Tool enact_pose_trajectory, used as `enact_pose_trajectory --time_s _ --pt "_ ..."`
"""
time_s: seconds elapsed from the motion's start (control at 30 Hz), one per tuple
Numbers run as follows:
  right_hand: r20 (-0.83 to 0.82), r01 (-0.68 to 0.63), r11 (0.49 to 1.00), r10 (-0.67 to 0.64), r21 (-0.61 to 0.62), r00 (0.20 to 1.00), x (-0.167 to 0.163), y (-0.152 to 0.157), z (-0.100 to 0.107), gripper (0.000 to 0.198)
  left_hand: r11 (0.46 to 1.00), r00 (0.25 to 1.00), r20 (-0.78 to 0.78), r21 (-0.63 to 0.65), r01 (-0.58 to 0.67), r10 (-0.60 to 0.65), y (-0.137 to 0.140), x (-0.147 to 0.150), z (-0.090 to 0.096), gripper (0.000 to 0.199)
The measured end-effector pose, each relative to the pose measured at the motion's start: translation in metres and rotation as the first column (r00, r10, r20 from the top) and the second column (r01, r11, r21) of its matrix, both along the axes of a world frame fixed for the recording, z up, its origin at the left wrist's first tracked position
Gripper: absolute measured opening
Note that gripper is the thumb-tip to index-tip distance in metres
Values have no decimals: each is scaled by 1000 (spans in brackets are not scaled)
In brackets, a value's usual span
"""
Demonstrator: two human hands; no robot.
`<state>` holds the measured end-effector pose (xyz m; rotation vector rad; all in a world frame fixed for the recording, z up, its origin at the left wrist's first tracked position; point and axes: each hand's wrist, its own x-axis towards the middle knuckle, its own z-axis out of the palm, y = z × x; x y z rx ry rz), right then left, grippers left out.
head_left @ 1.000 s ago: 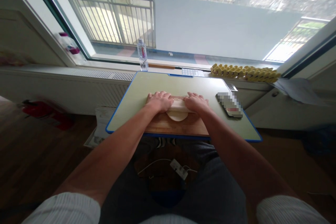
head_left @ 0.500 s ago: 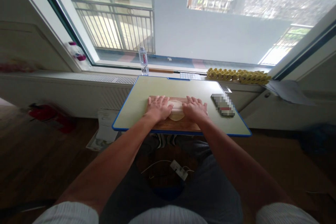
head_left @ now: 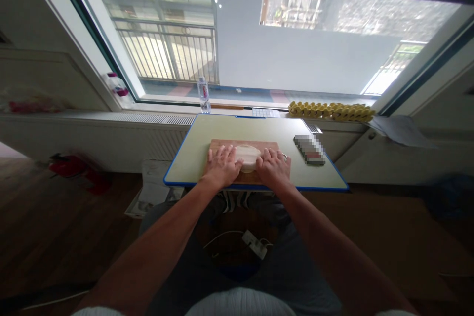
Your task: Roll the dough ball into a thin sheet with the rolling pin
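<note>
A pale round sheet of dough (head_left: 245, 151) lies on a wooden board (head_left: 244, 142) in front of me. Across the dough runs a light-coloured rolling pin (head_left: 249, 161), its middle showing between my hands. My left hand (head_left: 223, 165) bears down on the pin's left part, fingers pointing away from me and thumb turned inward. On the right part sits my right hand (head_left: 274, 165), thumb facing the other one. My palms hide the ends of the pin.
The board rests on a small blue-edged table (head_left: 185, 158). A blurred-out phone-like object (head_left: 309, 150) lies at its right. Behind stand a water bottle (head_left: 203, 95) and a yellow bumpy strip (head_left: 331, 111) on the sill. A power strip (head_left: 255, 244) is on the floor.
My hands have drawn a little nearer to me with the rolling pin, and more of the dough shows beyond it. The camera view has tilted up slightly.
</note>
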<state>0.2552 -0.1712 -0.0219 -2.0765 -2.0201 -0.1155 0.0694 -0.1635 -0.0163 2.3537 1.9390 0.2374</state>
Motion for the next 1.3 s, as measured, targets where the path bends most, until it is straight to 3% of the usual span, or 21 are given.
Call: enact_pose_trajectory --time_s 0.67,1.03,1.3 --pt "-90 -16 974 -5 -227 996 6 62 19 69 999 1000 -3 -37 25 -25 71 1 0 69" --pt "-123 14 959 -51 -282 991 10 109 18 70 994 999 34 -106 -5 9 115 2 2 68" --pt "-140 27 974 -60 -225 988 10 140 14 61 999 995 85 -8 -49 49 138 5 6 57"
